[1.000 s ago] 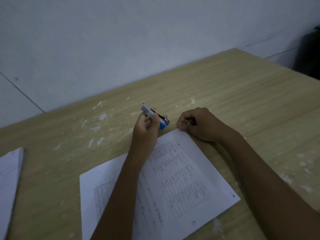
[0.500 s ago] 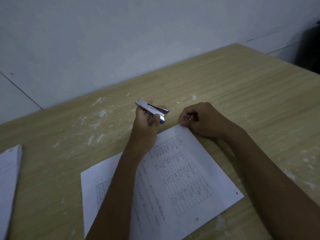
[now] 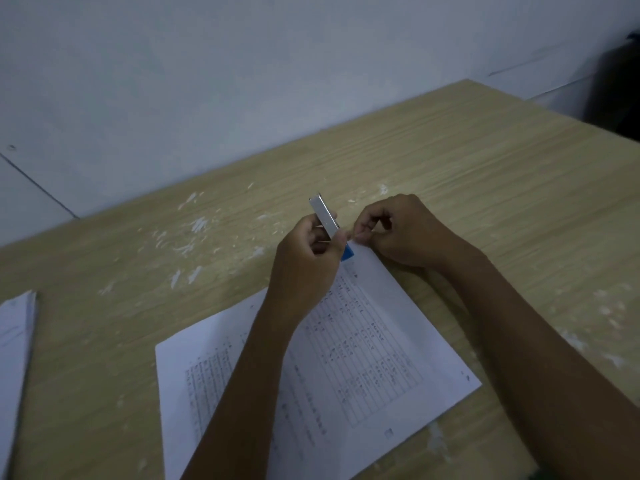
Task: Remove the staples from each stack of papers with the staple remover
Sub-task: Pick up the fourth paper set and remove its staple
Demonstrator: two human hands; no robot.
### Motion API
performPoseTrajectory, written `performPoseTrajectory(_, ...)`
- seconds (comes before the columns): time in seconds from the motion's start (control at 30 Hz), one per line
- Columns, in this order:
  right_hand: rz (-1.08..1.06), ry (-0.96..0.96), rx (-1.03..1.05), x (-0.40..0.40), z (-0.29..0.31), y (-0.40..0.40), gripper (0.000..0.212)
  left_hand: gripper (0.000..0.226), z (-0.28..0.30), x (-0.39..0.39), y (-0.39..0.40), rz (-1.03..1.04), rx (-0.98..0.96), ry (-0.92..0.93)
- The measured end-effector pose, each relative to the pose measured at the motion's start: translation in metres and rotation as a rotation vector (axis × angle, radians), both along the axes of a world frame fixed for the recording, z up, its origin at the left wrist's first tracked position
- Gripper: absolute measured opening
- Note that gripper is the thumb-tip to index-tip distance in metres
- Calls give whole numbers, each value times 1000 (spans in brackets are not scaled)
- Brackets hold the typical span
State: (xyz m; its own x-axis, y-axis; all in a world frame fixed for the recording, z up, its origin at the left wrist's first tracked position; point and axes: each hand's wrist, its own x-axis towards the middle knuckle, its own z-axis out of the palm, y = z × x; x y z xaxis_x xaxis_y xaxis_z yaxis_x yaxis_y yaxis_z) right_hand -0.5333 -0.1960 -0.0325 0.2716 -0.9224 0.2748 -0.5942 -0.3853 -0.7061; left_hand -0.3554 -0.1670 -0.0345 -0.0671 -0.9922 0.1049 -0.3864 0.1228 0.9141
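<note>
The left hand [image 3: 308, 251] grips the staple remover [image 3: 327, 221], blue end down, just above the paper stack's [image 3: 346, 341] far corner. Beside it, the right hand [image 3: 398, 230] pinches that corner, probably steadying it for extraction.

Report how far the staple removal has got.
Done: nothing visibly; no pulled staple shows. In hand: the left hand holds the staple remover above the far corner of the printed stack, and the right hand pinches beside it. Left: the second stack at the table's left edge lies untouched.
</note>
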Motion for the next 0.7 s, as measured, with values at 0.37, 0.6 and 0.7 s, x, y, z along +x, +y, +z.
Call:
performPoseTrajectory(0.37,-28,-12,17,0,3,3,3,35,-6,-8,-4,68,42,-23)
performPoseTrajectory(0.6,-41,-28,21,2,6,6,7,35,-5,-11,-3,68,41,-62)
performPoseTrajectory(0.7,-40,-32,21,2,7,6,5,37,-5,-16,-2,76,51,-92)
